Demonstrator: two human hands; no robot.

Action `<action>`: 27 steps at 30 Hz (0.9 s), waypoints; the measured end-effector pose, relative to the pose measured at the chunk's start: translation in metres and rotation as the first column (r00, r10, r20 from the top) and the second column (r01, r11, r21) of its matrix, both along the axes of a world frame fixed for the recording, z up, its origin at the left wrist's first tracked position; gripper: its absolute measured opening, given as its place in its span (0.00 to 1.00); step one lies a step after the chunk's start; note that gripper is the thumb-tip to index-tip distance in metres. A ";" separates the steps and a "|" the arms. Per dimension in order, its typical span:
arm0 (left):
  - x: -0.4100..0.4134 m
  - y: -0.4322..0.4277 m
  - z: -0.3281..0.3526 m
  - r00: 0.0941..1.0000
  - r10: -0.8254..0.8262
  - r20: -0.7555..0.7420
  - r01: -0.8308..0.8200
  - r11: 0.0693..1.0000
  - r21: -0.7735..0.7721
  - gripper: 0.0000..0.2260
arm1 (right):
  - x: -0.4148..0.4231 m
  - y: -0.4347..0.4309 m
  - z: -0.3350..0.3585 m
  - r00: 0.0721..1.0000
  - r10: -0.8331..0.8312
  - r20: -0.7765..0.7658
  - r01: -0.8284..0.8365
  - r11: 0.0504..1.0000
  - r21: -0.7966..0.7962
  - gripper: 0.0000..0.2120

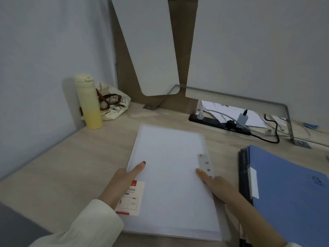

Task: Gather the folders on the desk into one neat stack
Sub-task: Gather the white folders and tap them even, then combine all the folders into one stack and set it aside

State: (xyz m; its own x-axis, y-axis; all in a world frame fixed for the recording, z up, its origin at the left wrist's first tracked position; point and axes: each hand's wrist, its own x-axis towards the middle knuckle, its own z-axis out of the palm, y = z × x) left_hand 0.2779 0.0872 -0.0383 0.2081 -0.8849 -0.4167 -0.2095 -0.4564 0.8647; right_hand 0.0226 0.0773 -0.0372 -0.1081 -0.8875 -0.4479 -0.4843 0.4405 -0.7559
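A white translucent folder (pixel 170 175) lies in the middle of the desk, with a red-and-white label at its lower left and a metal clip strip at its right edge. My left hand (pixel 122 182) grips its left edge, thumb on top. My right hand (pixel 219 189) grips its right edge, thumb on top, just below the clip strip. At the right, a blue folder (pixel 288 189) rests on top of a dark folder (pixel 243 172), apart from the white one.
A yellow bottle (pixel 88 102) and a cloth bag (pixel 112 104) stand at the back left by the wall. A black power strip (pixel 219 122) with plugs and cables lies at the back right under a metal frame (pixel 289 122). White panels rise behind the desk.
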 end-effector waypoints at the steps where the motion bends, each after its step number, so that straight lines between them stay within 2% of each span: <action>1: 0.001 -0.001 -0.004 1.000 -0.021 0.020 0.021 1.000 0.019 0.22 | -0.001 0.001 -0.001 0.999 0.023 -0.025 -0.023 1.000 0.017 0.24; 7: 0.005 -0.008 -0.014 0.988 -0.073 0.133 0.066 0.996 0.062 0.28 | -0.003 0.002 -0.003 0.959 0.158 -0.237 -0.139 0.986 0.094 0.29; 11: 0.001 -0.005 -0.010 0.960 -0.079 0.269 0.060 0.995 0.080 0.27 | -0.003 0.002 0.000 0.904 0.232 -0.359 -0.205 0.972 0.112 0.37; 15: 0.004 -0.002 -0.008 0.883 -0.143 0.447 0.100 0.988 0.120 0.30 | -0.006 0.007 0.005 0.831 0.281 -0.480 -0.274 0.958 0.085 0.34; 18: 0.003 0.004 0.000 0.826 -0.115 0.552 0.106 0.993 0.050 0.28 | -0.010 0.009 0.010 0.801 0.257 -0.541 -0.282 0.959 0.037 0.30; 21: -0.009 0.011 0.011 0.860 -0.068 0.506 0.124 0.989 -0.077 0.26 | -0.021 0.014 0.024 0.872 0.175 -0.456 -0.204 0.979 -0.014 0.34; 23: -0.027 0.016 0.021 0.896 -0.055 0.441 0.143 0.975 -0.169 0.25 | -0.036 0.019 0.037 0.923 0.076 -0.377 -0.128 0.985 -0.114 0.31; 25: -0.055 0.019 0.033 0.927 -0.103 0.362 0.196 0.953 -0.231 0.25 | -0.058 0.024 0.049 0.967 -0.040 -0.252 -0.021 0.972 -0.234 0.26; 27: -0.087 0.023 0.044 0.932 -0.222 0.285 0.294 0.924 -0.244 0.24 | -0.085 0.030 0.055 0.976 -0.157 -0.152 0.104 0.946 -0.306 0.21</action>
State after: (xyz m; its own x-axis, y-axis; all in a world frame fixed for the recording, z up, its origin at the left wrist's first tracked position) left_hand 0.1908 0.1103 0.0058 0.0208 -0.9936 -0.1109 -0.5110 -0.1059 0.8530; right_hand -0.0629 0.1071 0.0178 -0.2841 -0.9496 -0.1325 -0.5718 0.2787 -0.7716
